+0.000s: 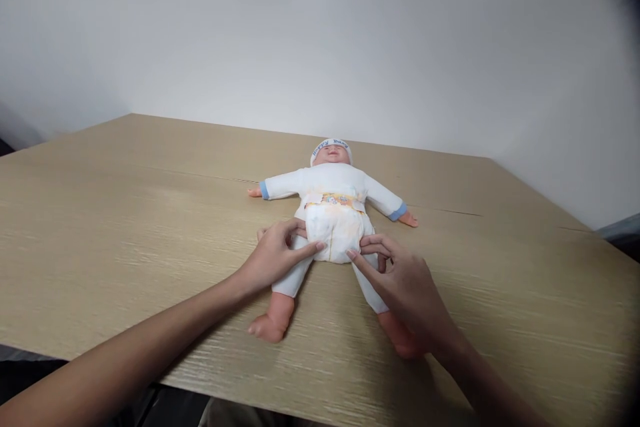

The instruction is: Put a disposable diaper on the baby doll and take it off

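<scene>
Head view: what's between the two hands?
The doll's diaper lies between left hand and right hand; fingertips of both touch its lower edge.

I see the soft baby doll (332, 188) in its white suit with blue cuffs, a white nappy (333, 230) banded orange-yellow, on the pale wood-grain table (125, 213).
</scene>
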`<state>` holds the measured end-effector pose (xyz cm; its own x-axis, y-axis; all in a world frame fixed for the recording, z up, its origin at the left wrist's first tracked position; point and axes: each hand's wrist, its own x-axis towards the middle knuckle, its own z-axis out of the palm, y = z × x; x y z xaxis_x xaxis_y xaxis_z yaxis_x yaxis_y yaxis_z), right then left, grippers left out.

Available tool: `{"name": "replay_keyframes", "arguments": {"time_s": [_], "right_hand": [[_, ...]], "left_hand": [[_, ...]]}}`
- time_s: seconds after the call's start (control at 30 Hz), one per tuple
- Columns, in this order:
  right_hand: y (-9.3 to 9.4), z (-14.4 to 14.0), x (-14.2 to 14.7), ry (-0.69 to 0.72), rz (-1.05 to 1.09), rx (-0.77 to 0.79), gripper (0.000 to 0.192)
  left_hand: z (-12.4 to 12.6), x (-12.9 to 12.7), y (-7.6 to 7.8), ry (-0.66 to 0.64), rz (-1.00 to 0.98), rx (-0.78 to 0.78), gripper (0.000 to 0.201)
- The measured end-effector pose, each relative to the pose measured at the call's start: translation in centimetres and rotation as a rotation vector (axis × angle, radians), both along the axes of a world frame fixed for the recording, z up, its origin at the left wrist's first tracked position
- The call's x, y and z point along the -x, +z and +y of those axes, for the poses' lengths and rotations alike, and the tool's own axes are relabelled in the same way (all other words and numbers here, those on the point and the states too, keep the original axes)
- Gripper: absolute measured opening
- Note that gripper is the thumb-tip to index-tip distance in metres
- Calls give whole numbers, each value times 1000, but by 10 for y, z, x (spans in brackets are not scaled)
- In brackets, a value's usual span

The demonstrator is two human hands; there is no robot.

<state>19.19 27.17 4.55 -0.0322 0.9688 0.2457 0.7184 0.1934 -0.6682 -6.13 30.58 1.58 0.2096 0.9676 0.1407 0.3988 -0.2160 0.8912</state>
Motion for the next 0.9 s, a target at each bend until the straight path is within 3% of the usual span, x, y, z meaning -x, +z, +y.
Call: {"name": "replay_keyframes", "arguments": {"time_s": [0.1,0.27,0.57,0.73,0.9], "right_hand": [[0,-1,3,15,-30,12,34],[-9,3,10,107,-84,5,34],[-11,14,0,164,231,209,38],[-20,10,-2,0,159,34,45],[-29,8,0,24,180,9,47]], "left_hand": [[2,1,4,-70,27,18,42],[8,-3,-3,-113,-26,37,41],[12,2,-1,-191,-313,168,44],[11,0,-1,-187,-420,302,47],[11,-2,0,-141,-376,246,44]]}}
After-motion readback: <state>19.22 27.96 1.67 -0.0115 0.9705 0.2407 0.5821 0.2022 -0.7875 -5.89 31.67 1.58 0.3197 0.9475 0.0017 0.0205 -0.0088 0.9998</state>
